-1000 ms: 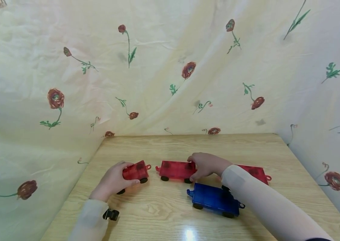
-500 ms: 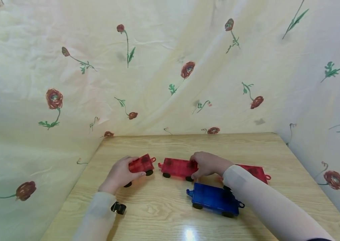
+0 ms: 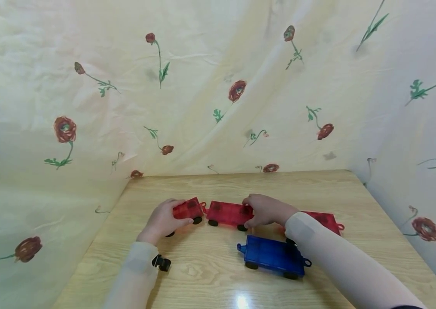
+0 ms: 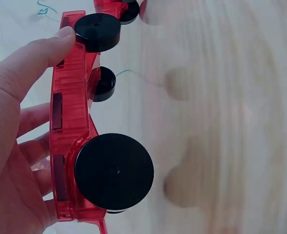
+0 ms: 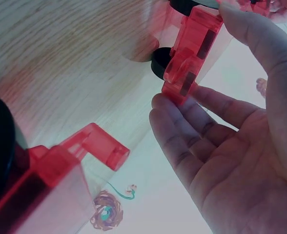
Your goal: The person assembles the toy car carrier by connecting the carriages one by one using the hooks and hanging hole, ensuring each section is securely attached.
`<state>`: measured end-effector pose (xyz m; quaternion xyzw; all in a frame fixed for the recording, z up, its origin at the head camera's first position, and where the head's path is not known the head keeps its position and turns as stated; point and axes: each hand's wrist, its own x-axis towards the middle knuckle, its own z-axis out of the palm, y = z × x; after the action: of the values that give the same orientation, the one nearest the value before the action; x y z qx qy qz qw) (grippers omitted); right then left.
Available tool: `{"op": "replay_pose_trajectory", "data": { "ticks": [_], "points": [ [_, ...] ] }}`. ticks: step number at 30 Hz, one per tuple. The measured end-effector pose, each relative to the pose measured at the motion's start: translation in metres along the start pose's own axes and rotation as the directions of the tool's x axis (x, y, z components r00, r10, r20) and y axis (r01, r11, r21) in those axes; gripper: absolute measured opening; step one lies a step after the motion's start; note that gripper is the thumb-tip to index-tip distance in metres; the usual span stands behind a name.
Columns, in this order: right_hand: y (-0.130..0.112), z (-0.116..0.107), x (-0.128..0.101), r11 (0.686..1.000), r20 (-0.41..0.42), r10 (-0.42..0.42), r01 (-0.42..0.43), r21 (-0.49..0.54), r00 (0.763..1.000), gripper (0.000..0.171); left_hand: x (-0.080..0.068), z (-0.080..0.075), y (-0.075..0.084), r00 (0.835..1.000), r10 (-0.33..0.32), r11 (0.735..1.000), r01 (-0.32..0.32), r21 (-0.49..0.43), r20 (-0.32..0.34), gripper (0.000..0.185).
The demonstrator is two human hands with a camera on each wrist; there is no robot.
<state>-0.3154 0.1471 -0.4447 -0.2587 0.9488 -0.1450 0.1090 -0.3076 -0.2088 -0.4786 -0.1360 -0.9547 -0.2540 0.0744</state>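
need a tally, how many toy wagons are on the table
4: a red wagon in the left hand, a red middle wagon held by the right hand, a far-right red wagon partly behind the sleeve, and a blue wagon nearest.

The head view looks forward and down from above the near edge of the worktop (image 3: pixel 318 189), taking in both hands and the row of toy cars from some way off. The left wrist view sits very close along the left hand (image 4: pixel 11 146), facing the underside of the small red car (image 4: pixel 72 146). The right wrist view looks past the right hand (image 5: pixel 241 161) at the middle red car (image 5: pixel 194 46), probably the one seen at the left wrist view's top edge.
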Motion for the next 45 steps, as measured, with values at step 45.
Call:
{"op": "replay_pose_trajectory", "data": {
  "ticks": [45],
  "points": [
    [0.0038, -0.0018, -0.0006, 1.0, 0.033, -0.016, 0.015, 0.005, 0.999, 0.066, -0.007, 0.0076, -0.0019, 0.996, -0.058, 0.994, 0.064, -0.087, 0.066, 0.073]
  ]
}}
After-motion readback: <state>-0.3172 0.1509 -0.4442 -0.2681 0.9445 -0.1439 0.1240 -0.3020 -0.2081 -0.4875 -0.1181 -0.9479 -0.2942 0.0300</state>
